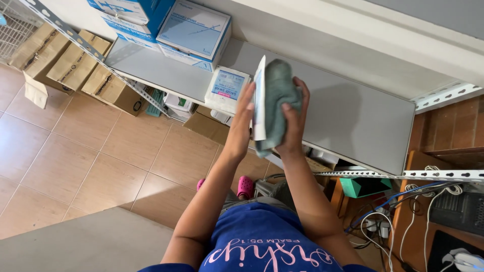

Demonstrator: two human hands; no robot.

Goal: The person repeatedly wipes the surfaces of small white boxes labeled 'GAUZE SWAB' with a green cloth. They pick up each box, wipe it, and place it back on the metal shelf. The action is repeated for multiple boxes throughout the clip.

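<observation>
I hold both hands up in front of a grey metal shelf [353, 116]. My left hand [243, 121] grips a thin white flat package [258, 100] held on edge. My right hand [296, 123] presses a grey-green cloth [276, 93] against the package's right face, with the cloth bunched over its top and hanging below my fingers. A white packet with a blue label [227, 85] lies on the shelf just left of my left hand.
Blue-and-white cartons [194, 32] are stacked at the shelf's left end. Cardboard boxes [75, 60] stand on the tiled floor at left, and more sit under the shelf. Cables [403, 211] and a green box [365, 185] are at lower right. My pink shoes [245, 186] show below.
</observation>
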